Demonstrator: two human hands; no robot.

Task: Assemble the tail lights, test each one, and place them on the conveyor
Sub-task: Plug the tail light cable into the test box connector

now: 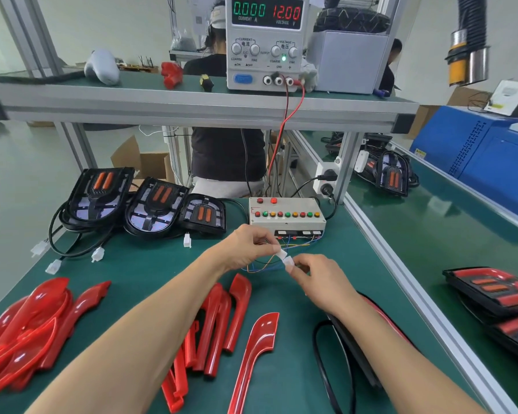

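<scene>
on the power supply (265, 43), upper shelf: green digits "0.000" over "current a", red digits "12.00" over "voltage v". above the left pair of knobs "current" with chinese characters 电流, beneath them "coarse" and "fine". above the right pair "voltage" with 电压, again "coarse" and "fine" beneath. between the pairs "output", with small "c.c" and "c.v" marks by the indicator lamps. near the blue switch "on" and "off". by the output terminals "−", "gnd", "+". yellow warning sticker on the blue cabinet (491, 162), print too small to read. no legible print on the button box (287, 215).
</scene>
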